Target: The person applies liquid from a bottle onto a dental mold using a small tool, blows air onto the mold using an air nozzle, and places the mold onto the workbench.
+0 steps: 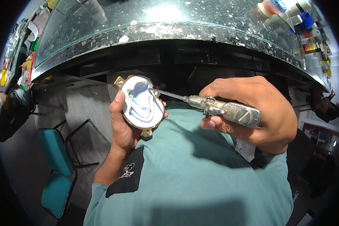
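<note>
My left hand (121, 126) grips a round brass dental flask half (146, 133) by its rim, thumb on the near left side and fingertips showing at the right. White plaster (154, 119) fills it, with a bluish, arch-shaped hollow (142, 98) in the middle. In my right hand (263, 107) is a worn metal blow gun (224, 109) with a long thin nozzle, my fingers wrapped round its body. The nozzle tip is at the upper right of the hollow; whether it touches the plaster I cannot tell.
A glass-topped workbench (165, 28) with chipped, stained edges runs across in front. Tubs and bottles (286, 13) stand at its right end, and a clear bottle (95, 12) at the left. A teal chair (56, 150) stands at left. Another person's dark sleeve (15, 116) shows at far left.
</note>
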A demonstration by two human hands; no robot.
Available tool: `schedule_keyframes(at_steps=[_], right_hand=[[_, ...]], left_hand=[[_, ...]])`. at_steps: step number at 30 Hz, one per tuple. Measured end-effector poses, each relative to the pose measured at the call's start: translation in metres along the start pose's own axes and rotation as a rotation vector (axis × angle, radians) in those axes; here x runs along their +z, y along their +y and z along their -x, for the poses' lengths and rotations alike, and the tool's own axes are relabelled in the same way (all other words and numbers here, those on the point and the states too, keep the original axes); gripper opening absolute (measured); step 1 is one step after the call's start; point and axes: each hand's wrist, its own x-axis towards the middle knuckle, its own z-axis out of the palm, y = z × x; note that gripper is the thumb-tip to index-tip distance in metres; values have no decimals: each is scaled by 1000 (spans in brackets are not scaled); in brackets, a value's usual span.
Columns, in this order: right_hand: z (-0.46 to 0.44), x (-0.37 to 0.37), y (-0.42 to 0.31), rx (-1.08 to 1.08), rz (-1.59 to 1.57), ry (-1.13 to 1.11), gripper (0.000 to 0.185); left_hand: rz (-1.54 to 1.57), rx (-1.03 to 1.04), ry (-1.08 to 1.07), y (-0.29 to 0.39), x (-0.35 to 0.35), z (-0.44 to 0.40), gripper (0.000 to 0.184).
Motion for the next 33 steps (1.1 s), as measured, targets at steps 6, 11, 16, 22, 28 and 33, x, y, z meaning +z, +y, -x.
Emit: schedule_keyframes(at_steps=[6, 11, 16, 22, 28, 33], right_hand=[[-2, 1, -3, -2, -9, -11, 27], [-2, 0, 0, -4, -23, -18, 27], [-4, 4, 5, -70, -21, 39, 25], [-7, 5, 4, -47, 18, 48, 26], [-8, 2, -5, -26, -26, 34, 26], [-11, -1, -10, 4, -39, -20, 26]], left_hand=[[-71, 28, 54, 4, 10, 1, 75], [9, -8, 56, 3, 8, 2, 75], [70, -56, 31, 5, 5, -1, 82], [374, -112, 15, 6, -1, -3, 91], [487, -121, 61, 7, 2, -4, 93], [577, -132, -54, 7, 0, -4, 91]])
